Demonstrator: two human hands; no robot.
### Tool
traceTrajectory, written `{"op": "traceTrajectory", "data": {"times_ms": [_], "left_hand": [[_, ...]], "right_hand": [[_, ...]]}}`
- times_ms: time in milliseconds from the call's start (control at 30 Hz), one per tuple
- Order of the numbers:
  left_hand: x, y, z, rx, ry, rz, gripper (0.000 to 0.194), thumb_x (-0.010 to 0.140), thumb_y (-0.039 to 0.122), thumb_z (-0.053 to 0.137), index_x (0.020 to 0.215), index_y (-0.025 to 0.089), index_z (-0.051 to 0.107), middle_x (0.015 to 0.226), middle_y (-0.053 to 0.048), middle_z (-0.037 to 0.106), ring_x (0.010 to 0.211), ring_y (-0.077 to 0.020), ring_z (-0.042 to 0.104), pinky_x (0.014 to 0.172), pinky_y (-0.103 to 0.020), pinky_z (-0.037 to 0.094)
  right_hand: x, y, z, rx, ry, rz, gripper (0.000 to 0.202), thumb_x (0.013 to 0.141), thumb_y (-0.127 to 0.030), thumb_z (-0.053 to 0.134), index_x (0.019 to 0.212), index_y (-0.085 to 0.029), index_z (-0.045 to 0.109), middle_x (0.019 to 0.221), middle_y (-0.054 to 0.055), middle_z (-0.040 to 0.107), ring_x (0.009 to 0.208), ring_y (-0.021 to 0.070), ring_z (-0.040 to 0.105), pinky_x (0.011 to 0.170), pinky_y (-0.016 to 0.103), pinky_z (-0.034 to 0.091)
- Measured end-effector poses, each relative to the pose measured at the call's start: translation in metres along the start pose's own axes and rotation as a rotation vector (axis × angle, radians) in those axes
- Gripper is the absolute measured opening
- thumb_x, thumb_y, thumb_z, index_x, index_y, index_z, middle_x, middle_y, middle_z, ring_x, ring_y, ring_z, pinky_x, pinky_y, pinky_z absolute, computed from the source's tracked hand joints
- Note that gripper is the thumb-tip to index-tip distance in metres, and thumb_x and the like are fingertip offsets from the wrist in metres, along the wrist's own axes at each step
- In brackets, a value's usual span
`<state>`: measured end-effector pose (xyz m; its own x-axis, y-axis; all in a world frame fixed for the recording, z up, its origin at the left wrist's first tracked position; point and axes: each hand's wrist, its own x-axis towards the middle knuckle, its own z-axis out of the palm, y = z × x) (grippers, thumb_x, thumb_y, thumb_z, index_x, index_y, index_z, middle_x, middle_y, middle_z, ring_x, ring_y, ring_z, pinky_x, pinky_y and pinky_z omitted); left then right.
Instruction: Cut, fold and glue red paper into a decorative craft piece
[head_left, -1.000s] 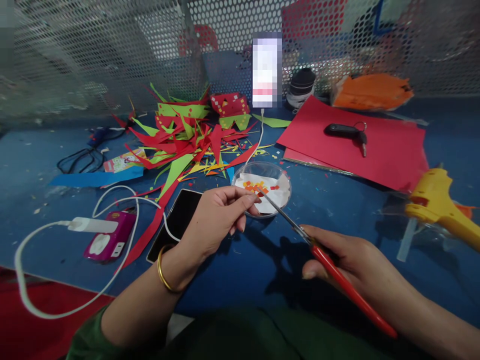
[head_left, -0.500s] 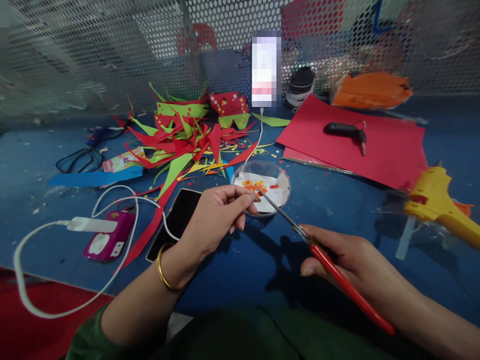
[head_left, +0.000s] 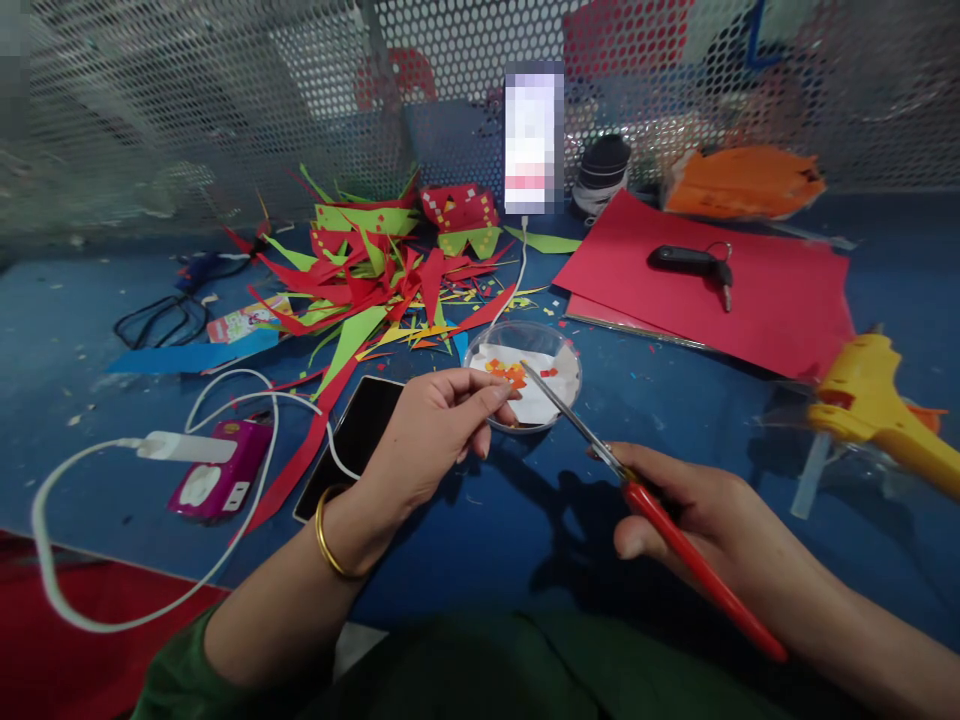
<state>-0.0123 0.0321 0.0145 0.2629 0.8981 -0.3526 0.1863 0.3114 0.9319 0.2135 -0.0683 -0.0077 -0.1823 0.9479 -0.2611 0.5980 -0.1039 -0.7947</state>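
Observation:
My left hand (head_left: 450, 420) is closed in a pinch over the near left edge of a clear round dish (head_left: 576, 395). A small piece of paper, partly hidden, seems to be between its fingertips. My right hand (head_left: 697, 510) grips red-handled scissors (head_left: 574, 415). Their blades look nearly closed and point up and left, with the tips over the dish, a little apart from my left fingertips. Inside the dish lies white paper (head_left: 536, 405) with several small orange bits (head_left: 510, 373) and red bits (head_left: 550, 373) on it.
Red and green paper scraps (head_left: 360, 280) are heaped behind the dish. A dark phone (head_left: 352, 440) and a purple box (head_left: 221, 470) with a white cable lie left. Red sheets (head_left: 720, 300) carry a key (head_left: 686, 260). A yellow glue gun (head_left: 862, 390) lies right. Another phone (head_left: 532, 140) stands at the back.
The scissors have drawn slightly to the right and away from my left fingertips, their tips a bit higher. My right hand has shifted a little right. My left hand has hardly moved.

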Motion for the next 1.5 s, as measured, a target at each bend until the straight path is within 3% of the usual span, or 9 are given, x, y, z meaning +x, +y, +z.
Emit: {"op": "traceTrajectory", "data": {"times_ms": [100,300,600,1200,1400,1500], "left_hand": [[0.0001,0.0003,0.0008,-0.019,0.017,-0.002,0.017,0.083,0.032,0.072,0.085,0.016,0.073,0.076,-0.002,0.074,0.04,-0.0026,0.048,0.036,-0.016,0.028],[0.0008,-0.0004,0.0012,-0.059,0.028,0.014,0.015,0.085,0.03,0.07,0.085,0.015,0.072,0.073,-0.002,0.073,0.039,-0.0022,0.047,0.035,-0.016,0.028],[-0.0001,-0.0036,0.0002,-0.035,-0.012,0.024,0.013,0.087,0.028,0.068,0.088,0.017,0.074,0.074,-0.001,0.073,0.04,-0.0025,0.048,0.036,-0.015,0.029],[0.0009,-0.0032,0.0016,-0.057,-0.019,0.013,0.011,0.085,0.025,0.068,0.079,0.017,0.071,0.067,0.001,0.069,0.038,-0.0018,0.047,0.034,-0.014,0.029],[0.0017,-0.0033,0.0013,-0.051,-0.025,0.012,0.013,0.085,0.026,0.069,0.077,0.016,0.072,0.067,0.0,0.068,0.037,-0.0015,0.046,0.033,-0.014,0.029],[0.0032,-0.003,-0.002,-0.1,0.005,0.052,0.012,0.084,0.026,0.069,0.079,0.016,0.072,0.067,0.001,0.067,0.037,-0.0018,0.047,0.032,-0.015,0.026]], "right_hand": [[-0.0011,0.0004,-0.0005,-0.072,0.043,-0.033,0.054,0.081,-0.075,0.062,0.101,-0.025,0.069,0.061,-0.005,0.057,0.052,0.0128,0.048,0.048,0.022,0.041],[-0.0002,-0.0025,0.0006,-0.21,0.092,-0.14,0.052,0.079,-0.075,0.064,0.092,-0.025,0.069,0.056,-0.006,0.058,0.045,0.0119,0.047,0.044,0.023,0.038],[0.0006,-0.0018,0.0044,-0.199,0.062,-0.166,0.046,0.09,-0.069,0.055,0.097,-0.026,0.069,0.082,0.0,0.074,0.064,0.0174,0.068,0.056,0.026,0.048],[0.0013,0.0025,0.0067,-0.133,0.02,-0.113,0.049,0.088,-0.072,0.055,0.078,-0.025,0.062,0.066,-0.004,0.064,0.053,0.0132,0.057,0.051,0.022,0.044],[0.0022,0.0051,0.0072,-0.032,-0.024,-0.034,0.041,0.088,-0.065,0.06,0.079,-0.025,0.063,0.065,-0.004,0.061,0.054,0.0123,0.053,0.052,0.022,0.042],[0.0021,0.0063,0.0067,0.065,0.05,-0.02,0.04,0.085,-0.065,0.063,0.088,-0.025,0.067,0.061,-0.005,0.055,0.053,0.0121,0.047,0.049,0.022,0.038]]}}
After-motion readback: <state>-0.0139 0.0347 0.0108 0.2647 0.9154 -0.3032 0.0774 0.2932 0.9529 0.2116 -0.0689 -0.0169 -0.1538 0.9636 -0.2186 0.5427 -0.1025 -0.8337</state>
